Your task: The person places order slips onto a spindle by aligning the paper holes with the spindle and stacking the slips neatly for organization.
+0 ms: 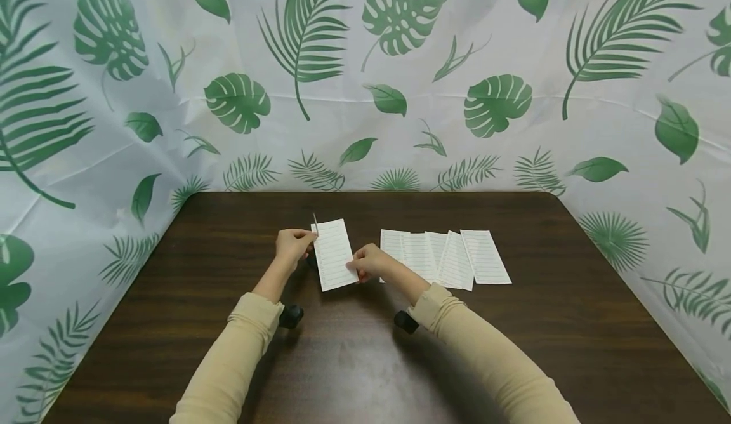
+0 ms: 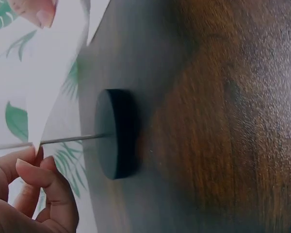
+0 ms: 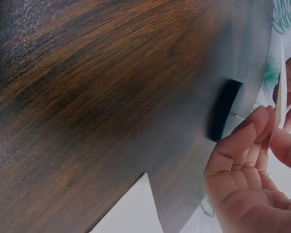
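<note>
On the dark wooden surface (image 1: 342, 367), a spread of lined sheets (image 1: 421, 252), partly overlapping, lies to the right; left of it, one separate sheet (image 1: 334, 256) is held up off the wood, its long axis running from near to far with the far end leaning left. The left hand (image 1: 293, 244) pinches its left edge near the far corner, and the right hand (image 1: 372, 261) grips the near right edge, so the sheet lies rightward of one and leftward of the other. By the left hand sits a round black base (image 2: 122, 145), a thin metal rod (image 2: 70, 139) rising from it. What counts, I judge, is how that rod stands to the sheet's far left corner: they meet beside the left hand, the nearer one (whether the rod pierces the sheet or merely passes it, I cannot tell).
</note>
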Tool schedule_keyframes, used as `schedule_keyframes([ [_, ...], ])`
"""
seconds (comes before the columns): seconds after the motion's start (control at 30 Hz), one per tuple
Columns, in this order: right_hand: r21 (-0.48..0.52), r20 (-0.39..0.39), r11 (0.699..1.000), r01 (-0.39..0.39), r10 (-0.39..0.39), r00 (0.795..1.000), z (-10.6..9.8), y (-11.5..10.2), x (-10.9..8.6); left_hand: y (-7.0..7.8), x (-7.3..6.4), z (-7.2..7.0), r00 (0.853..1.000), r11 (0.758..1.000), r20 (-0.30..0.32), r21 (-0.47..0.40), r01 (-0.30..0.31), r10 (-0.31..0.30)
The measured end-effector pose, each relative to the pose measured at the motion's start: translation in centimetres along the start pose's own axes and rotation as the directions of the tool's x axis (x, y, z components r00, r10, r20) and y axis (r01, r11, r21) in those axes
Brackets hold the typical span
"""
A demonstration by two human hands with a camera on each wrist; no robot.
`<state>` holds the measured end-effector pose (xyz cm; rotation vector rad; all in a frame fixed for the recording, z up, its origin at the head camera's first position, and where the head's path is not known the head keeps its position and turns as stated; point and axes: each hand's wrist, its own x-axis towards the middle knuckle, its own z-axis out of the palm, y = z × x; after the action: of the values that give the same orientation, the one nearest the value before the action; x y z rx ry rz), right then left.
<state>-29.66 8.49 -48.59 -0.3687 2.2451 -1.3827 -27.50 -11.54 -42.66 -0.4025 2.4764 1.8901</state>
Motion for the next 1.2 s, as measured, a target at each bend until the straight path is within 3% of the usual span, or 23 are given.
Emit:
schedule_keyframes([
  [0.03, -0.002, 0.013, 1.000, 0.029, -0.029, 0.999, -0.1, 1.1, 0.8, -0.1, 0.1, -0.1, 1.000, 1.000, 0.005, 0.020, 0.013, -0.013],
  [0.1, -0.019, 0.010, 1.000, -0.002, 0.002, 1.000, -0.1, 2.2, 1.8, -0.2, 0.2, -0.1, 0.999, 0.997, 0.010, 0.064, 0.043, -0.044],
  [0.27, -0.074, -0.048, 0.991, -0.109, 0.106, 0.993, 0.5, -3.6, -2.9, -0.4, 0.5, 0.0, 0.998, 0.984, -0.006, 0.167, 0.065, -0.065],
  [0.37, -0.062, -0.025, 0.988, -0.138, 0.137, 0.990, 0.6, -5.2, -4.4, -0.4, 0.7, 0.1, 0.998, 0.973, -0.022, 0.220, 0.062, -0.059],
  [0.57, -0.108, 0.045, 0.980, -0.168, 0.174, 0.984, 0.7, -4.8, -4.4, -1.0, 1.1, 0.4, 0.998, 0.946, -0.030, 0.318, 0.056, -0.049],
  [0.67, -0.136, 0.056, 0.975, -0.174, 0.183, 0.981, 0.9, -4.5, -4.2, -2.2, 1.9, 0.6, 1.000, 0.935, -0.014, 0.354, 0.029, -0.026],
  [0.7, -0.142, 0.059, 0.974, -0.178, 0.188, 0.980, 0.9, -4.5, -4.2, -3.5, 3.0, 0.7, 1.000, 0.934, -0.016, 0.357, 0.002, 0.004],
  [0.77, -0.147, 0.065, 0.972, -0.184, 0.195, 0.979, 1.0, -4.5, -4.0, -4.4, 3.7, 0.8, 1.000, 0.926, -0.009, 0.378, -0.006, 0.010],
  [0.83, -0.152, 0.068, 0.970, -0.189, 0.201, 0.977, 1.0, -4.5, -4.0, -4.8, 3.9, 0.7, 1.000, 0.914, -0.011, 0.405, -0.018, 0.024],
  [0.9, -0.166, 0.068, 0.968, -0.188, 0.202, 0.977, 1.0, -4.5, -3.9, -4.7, 3.8, 0.8, 1.000, 0.909, -0.022, 0.418, 0.009, 0.000],
  [0.97, -0.182, 0.064, 0.965, -0.190, 0.204, 0.977, 1.1, -4.5, -3.9, -3.1, 2.0, 0.6, 0.999, 0.909, -0.022, 0.414, 0.041, -0.035],
  [1.03, -0.199, 0.055, 0.961, -0.190, 0.204, 0.977, 1.1, -4.5, -3.9, -2.6, 1.3, 0.6, 0.998, 0.929, -0.014, 0.364, 0.061, -0.060],
  [1.13, -0.204, 0.049, 0.959, -0.195, 0.209, 0.977, 1.1, -4.4, -3.8, -2.1, 0.9, 0.6, 0.992, 0.959, 0.014, 0.259, 0.117, -0.125],
  [1.2, -0.193, 0.051, 0.961, -0.197, 0.211, 0.976, 1.0, -4.4, -3.8, -2.3, 1.3, 0.7, 0.985, 0.967, 0.034, 0.199, 0.160, -0.169],
])
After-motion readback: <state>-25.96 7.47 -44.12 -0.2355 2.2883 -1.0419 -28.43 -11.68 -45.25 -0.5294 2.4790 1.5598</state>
